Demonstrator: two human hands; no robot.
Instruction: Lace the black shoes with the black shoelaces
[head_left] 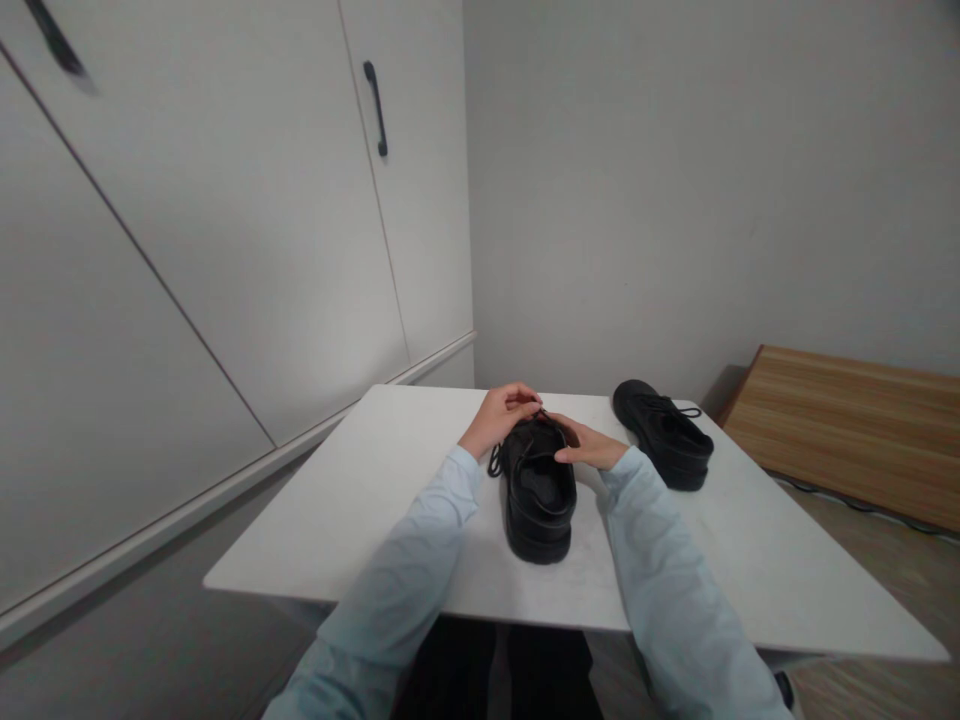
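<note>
A black lace-up shoe [541,520] stands upright on the white table, its heel toward me and its opening facing up. My left hand [506,412] is over the lacing, thumb and fingers pinched on a dark shoelace. On the other side, my right hand [589,445] lies along the shoe's right edge, its thumb near the opening and its fingers partly hidden behind the upper. What those fingers grip, if anything, does not show. A loop of lace [495,461] hangs down the shoe's left side.
A second black shoe [667,440] rests at the table's back right, its laces tied. The white table [360,520] reaches toward a grey wall and white cabinets [225,200] with dark handles. Beyond its right edge stands a wooden board or low furniture piece [847,430].
</note>
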